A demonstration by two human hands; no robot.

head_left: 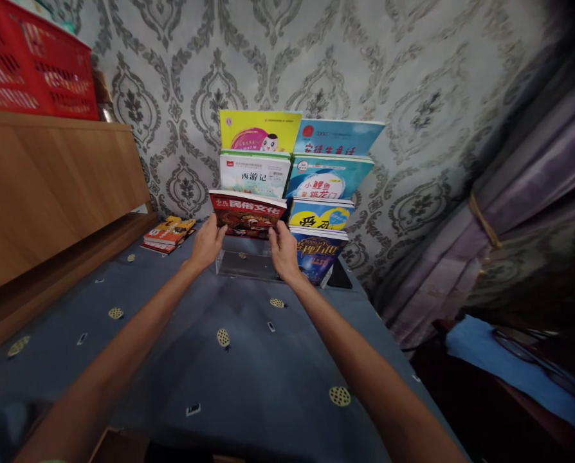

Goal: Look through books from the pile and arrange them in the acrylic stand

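Observation:
Both hands hold a red-covered book (247, 215) at its lower corners. My left hand (206, 243) grips the left side and my right hand (282, 249) grips the right side, fingers closed on the cover. The book stands in the left column of a clear tiered display rack (243, 263), above an empty bottom slot. Behind it in that column are a white and green book (255, 172) and a yellow book (258, 130). The right column holds several blue-toned books (327, 181).
The rack stands on a table with a blue patterned cloth (229, 360), against a patterned wall. A small stack of books (168, 234) lies at the back left beside a wooden cabinet (51, 186) carrying a red crate (31, 64). Purple curtains (509, 218) hang at right.

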